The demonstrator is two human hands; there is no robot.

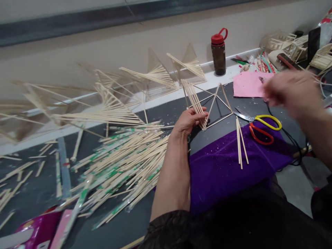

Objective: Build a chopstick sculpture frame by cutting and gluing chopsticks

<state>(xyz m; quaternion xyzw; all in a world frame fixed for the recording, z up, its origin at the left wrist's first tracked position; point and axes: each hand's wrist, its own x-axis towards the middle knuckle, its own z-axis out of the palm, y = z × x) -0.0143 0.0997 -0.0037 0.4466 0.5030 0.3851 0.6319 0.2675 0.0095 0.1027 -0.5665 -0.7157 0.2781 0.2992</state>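
My left hand [193, 119] is closed around the lower end of a fan of thin wooden sticks [194, 97]. These sticks belong to a small open frame of joined sticks [220, 119] standing on the dark table. At the right, my right hand [290, 90] is smeared by motion above the table, so its fingers and anything in them are unclear. A small pointed metal tip [260, 79] shows beside it, over a pink cloth [246, 84]. Between the hands lie scissors [251, 119] with one yellow and one red handle, and a few loose sticks [239, 145] on purple cloth [215, 173].
A big heap of chopsticks [124, 159], some in wrappers, covers the left of the table. Several twisted stick structures [114, 110] stand along the wall. A red-lidded bottle [219, 57] is at the back. A black cable [292, 140] runs at the right.
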